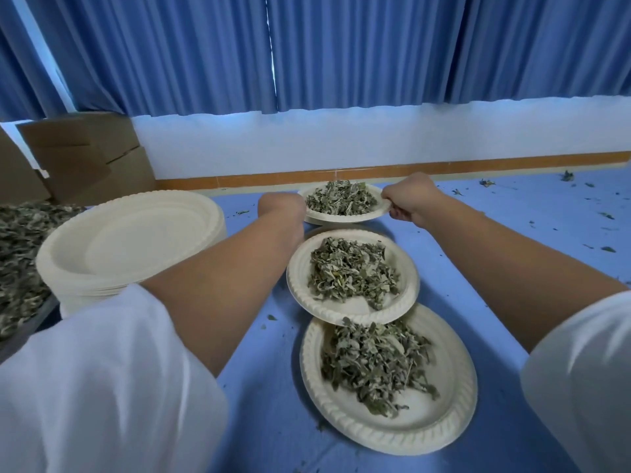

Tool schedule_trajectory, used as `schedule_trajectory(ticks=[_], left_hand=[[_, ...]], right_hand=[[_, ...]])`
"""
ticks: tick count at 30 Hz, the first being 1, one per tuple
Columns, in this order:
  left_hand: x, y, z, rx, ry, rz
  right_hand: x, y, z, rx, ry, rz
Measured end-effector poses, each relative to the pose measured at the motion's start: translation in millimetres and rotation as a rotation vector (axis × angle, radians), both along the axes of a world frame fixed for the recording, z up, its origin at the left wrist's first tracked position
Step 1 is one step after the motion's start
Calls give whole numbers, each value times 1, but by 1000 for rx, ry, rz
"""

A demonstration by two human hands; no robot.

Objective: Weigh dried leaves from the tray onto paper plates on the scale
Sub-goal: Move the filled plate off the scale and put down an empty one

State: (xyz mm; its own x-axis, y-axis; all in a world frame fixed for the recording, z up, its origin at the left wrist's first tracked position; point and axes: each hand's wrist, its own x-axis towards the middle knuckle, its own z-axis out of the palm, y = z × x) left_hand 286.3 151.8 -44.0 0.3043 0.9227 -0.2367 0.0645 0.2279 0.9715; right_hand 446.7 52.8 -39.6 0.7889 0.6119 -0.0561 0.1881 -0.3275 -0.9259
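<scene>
**Far plate gripped at its rim**

The far paper plate (pixel 327 219) of dried leaves (pixel 338 201) ends a row of three on the blue table (pixel 512 268) — the right hand (pixel 408 203) pinches its right rim, fingers curled. The left hand (pixel 281 206) meets the left rim; its fingers are hidden, so its grip cannot be told. A stack of empty plates (pixel 136 233) stands left, beside the tray (pixel 37 317).

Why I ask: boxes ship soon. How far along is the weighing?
Done: the near paper plate and middle paper plate, round and white, hold dried green leaves. In hand: right hand pinches the third filled plate; left hand at its other edge, fingers hidden. Left: empty plate stack and leaf pile; no scale visible.
</scene>
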Motion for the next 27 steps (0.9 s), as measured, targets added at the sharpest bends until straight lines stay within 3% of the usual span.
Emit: schedule_trajectory(ticks=[1, 3, 5, 7, 9, 11, 13, 16, 18, 19, 21, 22, 25, 27], left_hand=[[3, -2, 0, 17, 118, 5], [1, -8, -5, 364, 515, -4], [-1, -10, -11, 476, 694, -70], [-3, -7, -13, 436, 693, -83], [-1, -5, -17, 417, 527, -29], [0, -1, -12, 72, 209, 12], [1, 4, -13, 152, 180, -15], [0, 4, -13, 90, 117, -37], [2, 7, -13, 63, 170, 16], [0, 6, -15, 144, 280, 9], [0, 4, -19, 516, 713, -84], [0, 6, -21, 556, 787, -111], [-3, 2, -22, 538, 844, -140], [-1, 2, -27, 556, 657, -173]], right_hand=[[2, 2, -2, -7, -8, -3], [6, 5, -6, -21, -16, -5], [7, 8, -12, -31, -12, -8], [8, 10, -18, -52, -10, -11], [10, 12, -25, -74, -18, -7], [11, 12, -28, -93, -30, -8], [11, 13, -29, -89, -19, -18], [11, 13, -28, -58, 17, -32], [11, 15, -27, -55, 12, -35], [10, 15, -28, -55, 12, -38], [8, 16, -29, -53, 25, -44], [7, 16, -30, -46, 37, -44], [5, 17, -33, -11, 64, -31], [4, 18, -33, 24, 103, -33]])
